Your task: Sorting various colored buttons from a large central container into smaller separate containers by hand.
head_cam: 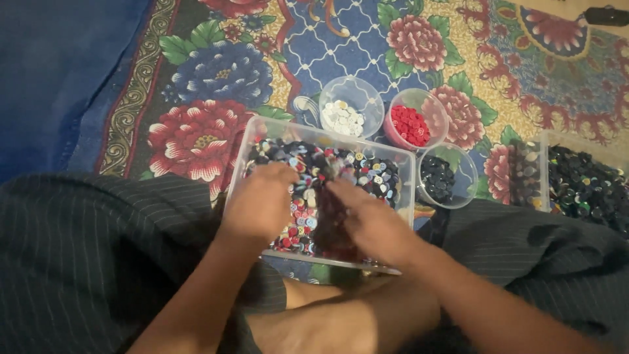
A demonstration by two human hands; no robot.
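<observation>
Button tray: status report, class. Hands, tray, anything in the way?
Both hands, left and right, in tray, grip unclear. Mixed buttons inside. Three bowls beyond, apart; nothing blocking.

Seen from above in dim, warm indoor light. Covering the floor, a woven carpet [314, 46] patterned with large red, pink and blue flowers, green leaves and a blue lattice panel with pale lines, edged on the left by a dark band of gold scrollwork. Farther left, a plain deep-blue cloth surface [52, 72]. At the far right corner, a small black object [606, 16], too blurred to identify.
</observation>
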